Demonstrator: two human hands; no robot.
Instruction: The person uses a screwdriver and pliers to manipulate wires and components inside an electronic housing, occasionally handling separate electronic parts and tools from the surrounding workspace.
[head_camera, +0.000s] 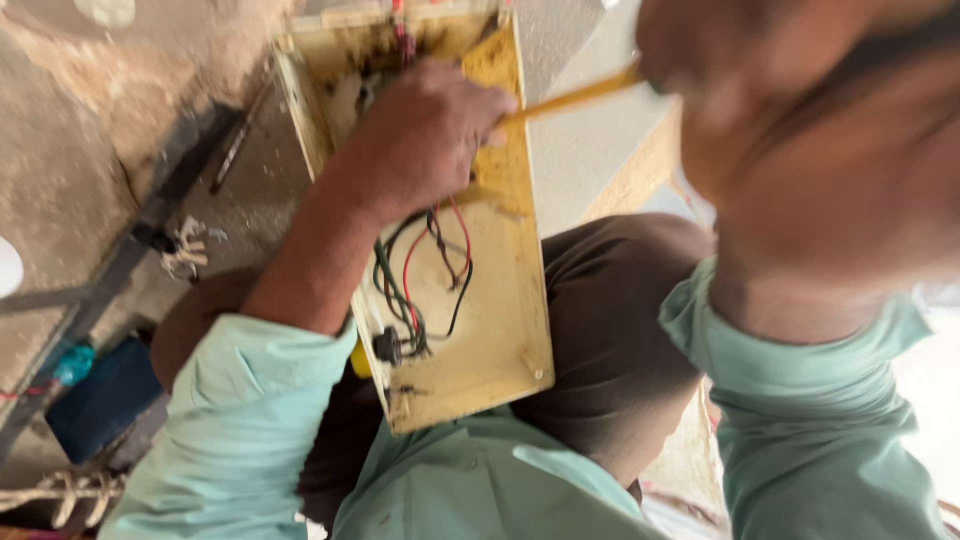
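A flat, yellow box (505, 330) is seen resting on the lap of a person in brown trousers (600, 330). The box looks like old plastic, long and shallow, with raised edges and dark, dirty marks near its top end. Thin wires (420, 270) in red, black and green are looped inside it, and a small black part (388, 346) is fixed near the lower edge.

The left hand (425, 140) is laid inside the upper part of the box, above the wires. Its grip is closed around the end of a thin yellow stick-like tool (575, 97); the tool is slanted up and to the right, away from the box. What kind of tool it is cannot be told.

The right hand (800, 130) is held very close to the camera and is badly blurred. It is well apart from the box, and whether its grip is wide or narrow cannot be told. It seems to meet the far end of the yellow tool, but this is not clear.

Both arms are covered by soft, pale green sleeves (240, 420).

A rough grey concrete floor (80, 150) is seen below. A blue object (100, 400), a bit of rope (60, 492) and small bits of clutter (180, 248) are lying on it.
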